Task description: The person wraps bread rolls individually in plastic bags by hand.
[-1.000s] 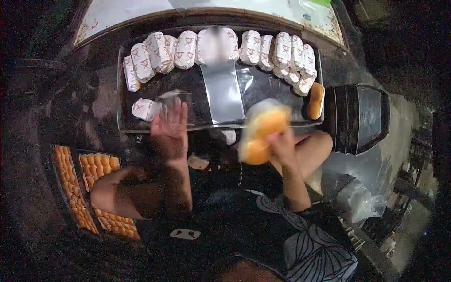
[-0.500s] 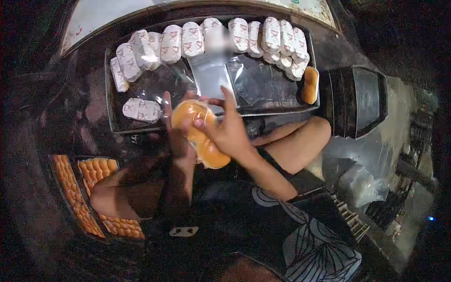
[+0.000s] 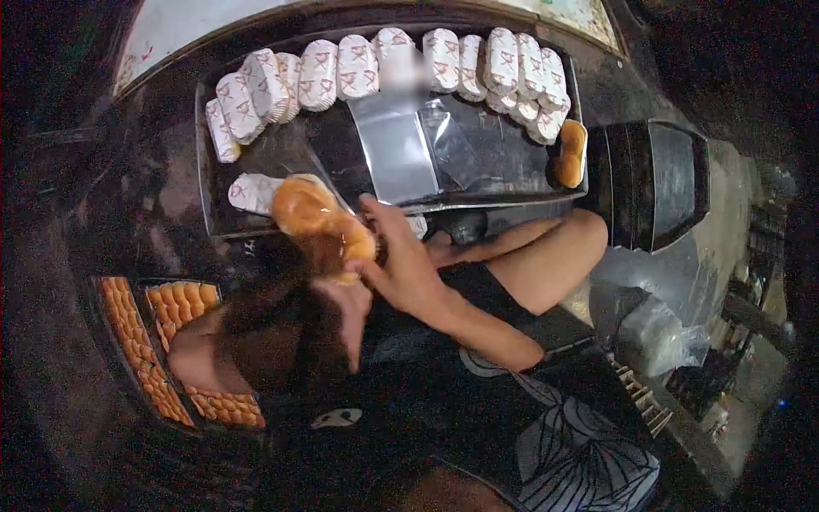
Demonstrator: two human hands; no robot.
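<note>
Fingers of my right hand (image 3: 414,277) are clamped on the near end of a glossy bun (image 3: 305,209); my left hand (image 3: 345,303) is just below, too shadowed to tell its grip. Bun's by the black tray's (image 3: 512,175) near edge, with clear plastic bags (image 3: 397,154) inside and patterned paper cases (image 3: 318,77) lining the far side.

A single camera sits on the person's head and looks forward and steeply down, over the patterned clothing (image 3: 580,444) at the bottom edge and the hands (image 3: 405,269) near the middle; the black tray (image 3: 294,154) lies just beyond them, close enough to show the bun (image 3: 307,209) clearly; the view is wide and bowed, taking in bread trays (image 3: 141,350) at left and stacked trays (image 3: 678,183) at right; the dark margins are probably lens falloff.
</note>
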